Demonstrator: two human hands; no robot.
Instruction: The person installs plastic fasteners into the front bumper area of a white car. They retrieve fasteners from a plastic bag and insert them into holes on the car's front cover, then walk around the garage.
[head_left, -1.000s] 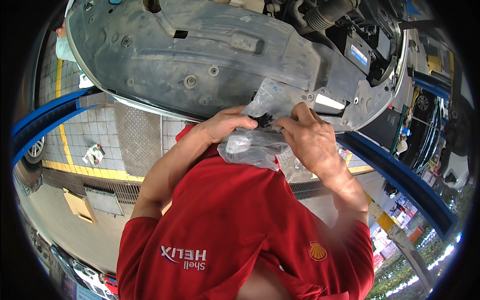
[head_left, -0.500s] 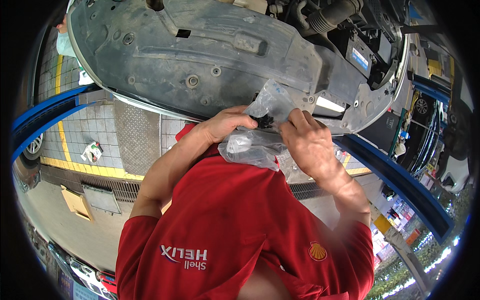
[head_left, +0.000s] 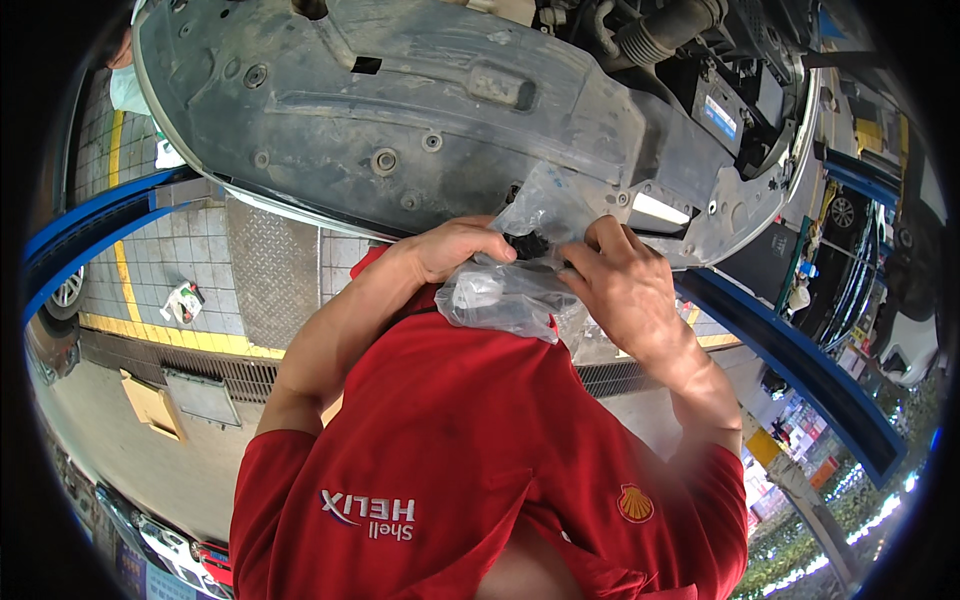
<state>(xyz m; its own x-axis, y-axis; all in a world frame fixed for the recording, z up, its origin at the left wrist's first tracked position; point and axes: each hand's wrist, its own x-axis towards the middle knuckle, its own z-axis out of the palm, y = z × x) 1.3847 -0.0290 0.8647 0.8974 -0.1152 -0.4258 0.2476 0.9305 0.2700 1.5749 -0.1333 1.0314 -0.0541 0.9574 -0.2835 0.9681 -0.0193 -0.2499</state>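
Note:
Both my hands are raised in front of my red shirt, under the grey underbody panel [head_left: 420, 110] of a lifted car. Between them is a crumpled clear plastic bag [head_left: 505, 295]. My left hand [head_left: 450, 250] pinches the bag's upper edge beside a small black part [head_left: 528, 243] at its mouth. My right hand [head_left: 620, 285] grips the bag's right side with its fingers curled into the plastic. The bag's top corner reaches up against the panel. What else the bag holds cannot be made out.
Engine parts and hoses [head_left: 690, 50] show past the panel's right end. Blue lift arms run at the left [head_left: 90, 230] and right [head_left: 800, 370]. Below are tiled floor with a yellow line [head_left: 125, 280], a metal ramp plate [head_left: 270, 270] and a drain grate [head_left: 190, 355].
Both hands stay on the bag in almost the same place. My right fingers have shifted slightly on the plastic.

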